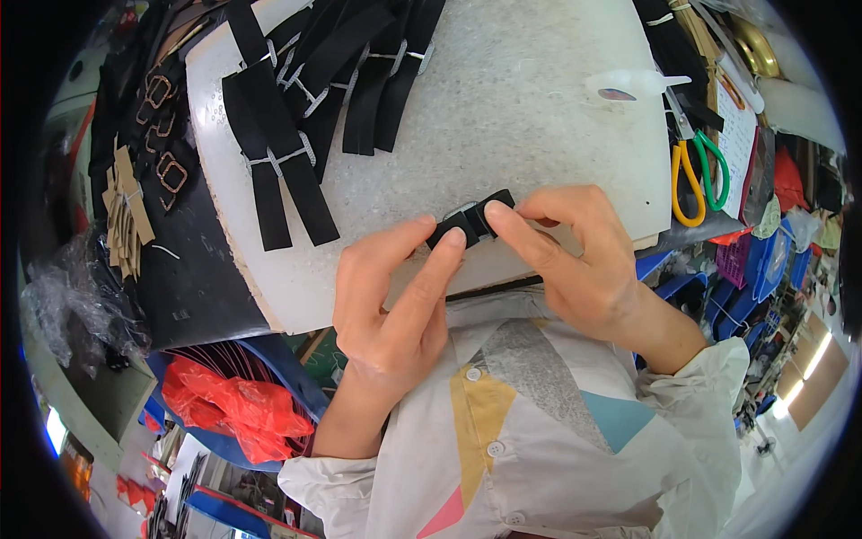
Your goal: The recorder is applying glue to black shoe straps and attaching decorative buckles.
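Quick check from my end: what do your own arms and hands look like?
Left hand and right hand are ungloved, with no ring or watch showing. The left sleeve and right sleeve are white, loose and creased, leaving the wrists bare.

No text readable. Paper sheet [736, 135] on the right carries rows of small marks; too small to make out, can't tell printed from handwritten. White bottle [639, 83] has a small dark-and-reddish patch [617, 93], maybe a label; characters on it not resolvable.
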Tool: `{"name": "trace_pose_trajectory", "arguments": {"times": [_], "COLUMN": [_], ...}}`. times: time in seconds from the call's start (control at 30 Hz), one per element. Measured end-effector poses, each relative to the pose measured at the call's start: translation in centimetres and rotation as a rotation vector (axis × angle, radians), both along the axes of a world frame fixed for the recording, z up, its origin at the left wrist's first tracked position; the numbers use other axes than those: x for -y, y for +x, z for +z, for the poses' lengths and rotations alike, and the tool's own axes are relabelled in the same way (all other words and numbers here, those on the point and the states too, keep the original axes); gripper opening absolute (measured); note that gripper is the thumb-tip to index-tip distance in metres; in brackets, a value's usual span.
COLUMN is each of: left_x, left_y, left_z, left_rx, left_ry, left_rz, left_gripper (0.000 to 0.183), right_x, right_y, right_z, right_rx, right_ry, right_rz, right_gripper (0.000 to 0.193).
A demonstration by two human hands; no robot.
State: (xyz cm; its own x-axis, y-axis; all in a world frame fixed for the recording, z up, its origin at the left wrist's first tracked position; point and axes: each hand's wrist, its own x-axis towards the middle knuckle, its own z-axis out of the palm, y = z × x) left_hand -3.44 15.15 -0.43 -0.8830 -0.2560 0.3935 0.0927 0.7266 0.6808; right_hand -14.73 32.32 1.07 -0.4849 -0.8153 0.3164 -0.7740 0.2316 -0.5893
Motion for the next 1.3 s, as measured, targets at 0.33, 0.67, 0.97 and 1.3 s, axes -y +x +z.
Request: {"name": "trace_pose_trajectory", "arguments": {"times": [0.33,0.67,0.97,1.3], "left_x": [0.4,0.3,0.4,-0.5], "left_y": [0.1,-0.1,-0.1,1.5], "left_z": [-0.2,-0.3,-0.2,1.0], "left_rx": [0.010,-0.011,0.006,0.253], "left_ry": [-0.041,-0.069,-0.131,-0.762], "left_rz": [-0.038,-0.028,-0.052,-0.050], "left_gripper": [0.048,0.048,0.047,0.046], "right_x": [-0.1,-0.1,0.0,0.7], "right_y": [0.4,0.4,0.6,0.3], "right_z": [-0.4,-0.4,-0.4,-0.1], "right_rx": [0.004,-0.033,-0.066,-0.335], "right_ry": [0.073,0.112,0.144,0.173], "right_rz": [0.036,0.055,0.059,0.007], "right_gripper": [0.049,0.050,0.048,0.028]}}
